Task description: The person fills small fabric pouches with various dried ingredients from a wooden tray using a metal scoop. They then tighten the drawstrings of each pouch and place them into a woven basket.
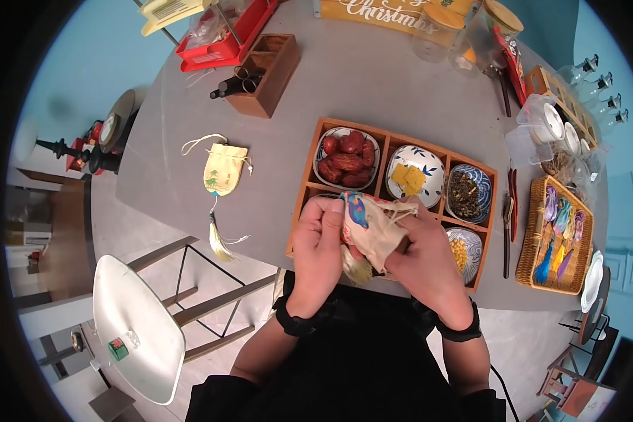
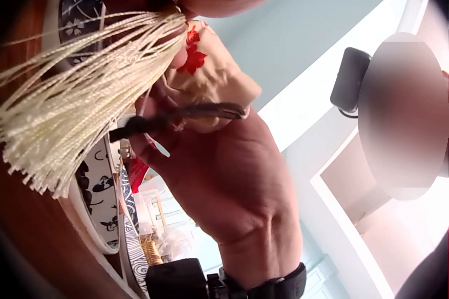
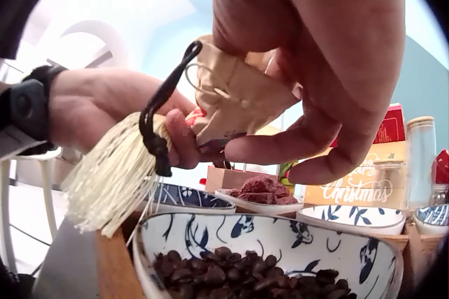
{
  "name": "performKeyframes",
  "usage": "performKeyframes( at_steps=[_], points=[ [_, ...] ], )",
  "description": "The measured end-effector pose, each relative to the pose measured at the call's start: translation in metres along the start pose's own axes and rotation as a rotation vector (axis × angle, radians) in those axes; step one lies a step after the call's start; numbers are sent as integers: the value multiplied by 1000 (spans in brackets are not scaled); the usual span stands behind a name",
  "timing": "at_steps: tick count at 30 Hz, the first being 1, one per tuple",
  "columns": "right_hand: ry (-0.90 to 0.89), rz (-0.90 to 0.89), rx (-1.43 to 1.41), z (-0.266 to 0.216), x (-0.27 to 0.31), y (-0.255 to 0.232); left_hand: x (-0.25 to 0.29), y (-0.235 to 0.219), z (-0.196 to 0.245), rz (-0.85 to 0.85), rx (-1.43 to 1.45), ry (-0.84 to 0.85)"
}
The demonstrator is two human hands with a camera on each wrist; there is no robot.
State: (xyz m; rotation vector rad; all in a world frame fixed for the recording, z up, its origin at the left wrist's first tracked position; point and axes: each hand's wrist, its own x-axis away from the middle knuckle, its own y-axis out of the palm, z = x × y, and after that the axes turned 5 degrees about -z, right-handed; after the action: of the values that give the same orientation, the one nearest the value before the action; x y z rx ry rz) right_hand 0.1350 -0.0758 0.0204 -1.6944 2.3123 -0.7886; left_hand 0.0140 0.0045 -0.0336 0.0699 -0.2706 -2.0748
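Over the front of a divided wooden tray [image 1: 385, 130], both hands hold a beige drawstring pouch [image 1: 380, 235] with a colourful pattern. My left hand [image 1: 316, 243] grips its left side, the thumb on the cloth. At the pouch's mouth, my right hand [image 1: 432, 264] holds the cloth between thumb and fingers. A cream tassel [image 2: 98, 103] and a dark cord [image 3: 151, 117] hang from the pouch on the left hand's side. Below in the right wrist view sits a patterned bowl [image 3: 266, 232] of dark beans [image 3: 224, 271]. The pouch's inside is hidden.
Tray bowls hold red dates [image 1: 346, 165], yellow pieces [image 1: 408, 179], dark dried bits [image 1: 464, 193] and yellow grains [image 1: 458, 253]. A second tasselled pouch [image 1: 224, 170] lies left. At right are a wicker basket [image 1: 534, 278] of tassels and dark utensils [image 1: 507, 235]. A wooden caddy [image 1: 267, 77] stands back left.
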Motion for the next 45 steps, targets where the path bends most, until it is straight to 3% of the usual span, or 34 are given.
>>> performKeyframes(
  at_steps=[2, 7, 9, 13, 19, 25, 27, 31, 33, 37, 39, 42, 43, 45],
  points=[
    [8, -9, -20, -8, -1, -4, 1, 0, 10, -50, 164, -169],
    [40, 67, -116, -18, -1, -8, -7, 1, 9, 29, 250, -280],
    [97, -12, -19, -17, -2, -10, -7, -1, 9, 4, 224, -307],
    [97, -110, 46, -18, -8, -17, -9, 2, 15, -69, 237, -307],
    [253, -157, -102, -22, -11, -18, -10, 0, 15, -107, 187, -298],
    [101, 14, -240, -12, -9, -13, -7, -4, 9, -46, 343, -269],
    [163, -110, -236, -9, -11, -15, -6, -4, 9, -27, 355, -232],
    [295, -192, -237, -20, -9, -27, -10, -5, 9, 0, 251, -255],
    [185, -80, -353, -5, -9, -27, -12, -4, 10, 38, 230, -233],
    [204, 14, -409, 0, -14, -45, -16, -14, 12, 53, 275, -225],
    [227, 34, -395, 8, -22, -52, -16, -19, 13, 55, 311, -226],
    [203, 118, -22, 10, -33, -53, -17, -26, 20, -12, 386, -261],
    [199, 118, -26, 14, -37, -52, -16, -27, 22, -11, 382, -257],
    [168, 97, 163, 25, -44, -48, -13, -29, 26, 37, 573, -409]
  ],
)
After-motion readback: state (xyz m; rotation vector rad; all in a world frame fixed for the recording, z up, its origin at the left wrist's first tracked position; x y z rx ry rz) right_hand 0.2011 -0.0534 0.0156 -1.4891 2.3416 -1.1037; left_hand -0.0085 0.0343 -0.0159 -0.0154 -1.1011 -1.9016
